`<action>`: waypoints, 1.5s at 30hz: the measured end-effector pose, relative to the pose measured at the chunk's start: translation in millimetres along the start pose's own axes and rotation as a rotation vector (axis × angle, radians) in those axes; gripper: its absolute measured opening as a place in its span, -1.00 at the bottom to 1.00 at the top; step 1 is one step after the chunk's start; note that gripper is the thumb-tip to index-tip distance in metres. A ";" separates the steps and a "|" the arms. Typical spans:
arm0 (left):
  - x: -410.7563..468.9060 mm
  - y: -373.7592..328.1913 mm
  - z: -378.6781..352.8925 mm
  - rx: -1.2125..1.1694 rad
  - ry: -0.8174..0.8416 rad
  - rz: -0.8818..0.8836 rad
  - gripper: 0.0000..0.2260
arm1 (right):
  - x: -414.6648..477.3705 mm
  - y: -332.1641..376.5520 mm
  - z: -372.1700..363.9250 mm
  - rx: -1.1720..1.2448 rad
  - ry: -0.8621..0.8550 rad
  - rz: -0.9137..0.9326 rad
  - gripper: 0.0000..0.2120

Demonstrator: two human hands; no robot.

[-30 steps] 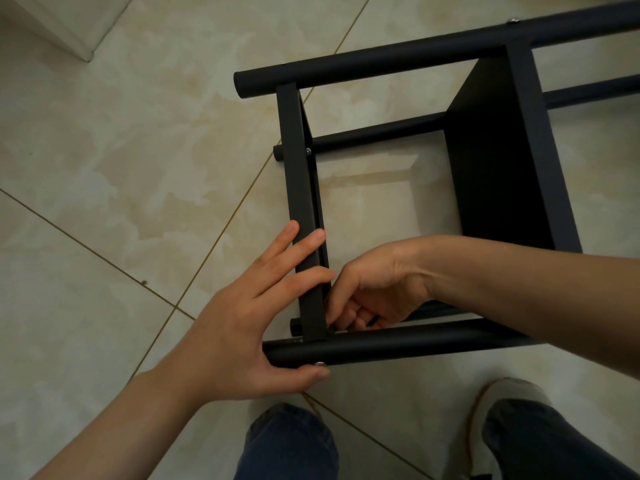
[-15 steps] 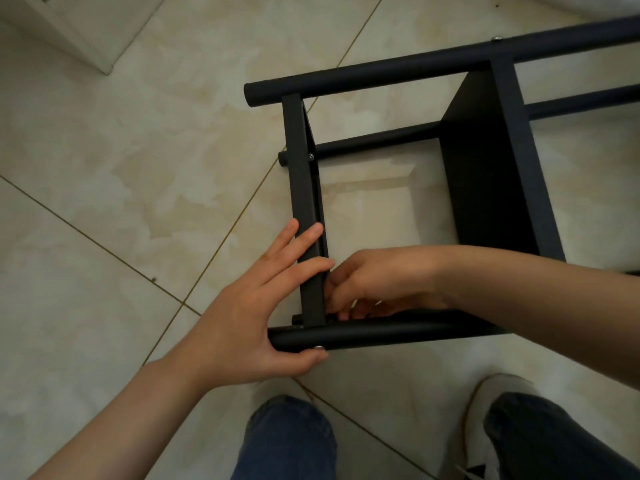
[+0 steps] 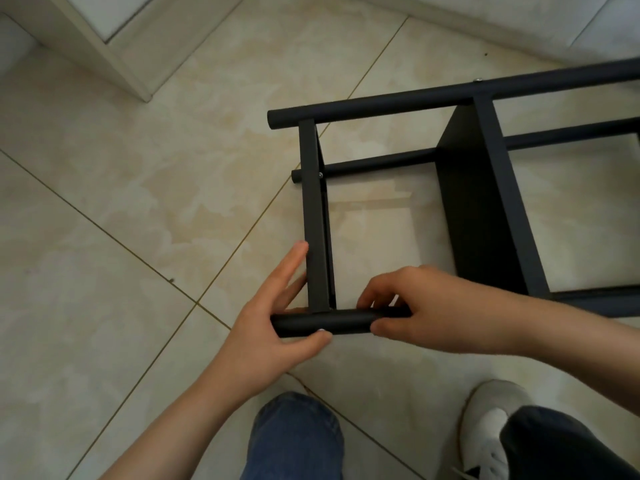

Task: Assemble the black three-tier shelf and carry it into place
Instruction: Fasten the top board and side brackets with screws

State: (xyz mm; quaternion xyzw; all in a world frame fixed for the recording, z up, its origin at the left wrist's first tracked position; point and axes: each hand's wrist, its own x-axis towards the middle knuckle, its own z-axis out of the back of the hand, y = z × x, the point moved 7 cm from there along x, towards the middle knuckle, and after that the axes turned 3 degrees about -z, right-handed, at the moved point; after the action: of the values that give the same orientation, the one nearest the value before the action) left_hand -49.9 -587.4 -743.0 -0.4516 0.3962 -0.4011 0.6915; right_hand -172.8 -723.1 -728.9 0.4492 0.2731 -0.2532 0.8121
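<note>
The black shelf lies on its side on the tiled floor, its round posts running left to right and its flat panels standing on edge. My left hand cups the end of the near post, thumb under it by a small screw head, fingers flat against the end panel. My right hand wraps the same post just right of that panel, fingers over the top and thumb below. A second panel stands further right.
Beige floor tiles surround the shelf. A white cabinet or door-frame corner stands at the upper left and a pale wall base at the upper right. My jeans knee and white shoe are at the bottom.
My right hand came out from inside the frame and now grips the near post from above. My left fingers slid down off the end panel's face to its side. The view shifted right.
</note>
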 end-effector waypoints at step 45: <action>41.7 -134.8 -8.5 -0.492 -0.248 0.101 -0.50 | -82.0 45.7 116.4 -0.121 -0.355 0.093 -0.90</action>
State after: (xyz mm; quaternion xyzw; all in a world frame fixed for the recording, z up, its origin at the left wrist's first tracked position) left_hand -69.0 -664.4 -626.1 -0.6313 0.4160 -0.1995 0.6234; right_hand -176.9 -789.1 -594.8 0.3598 0.1193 -0.2737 0.8840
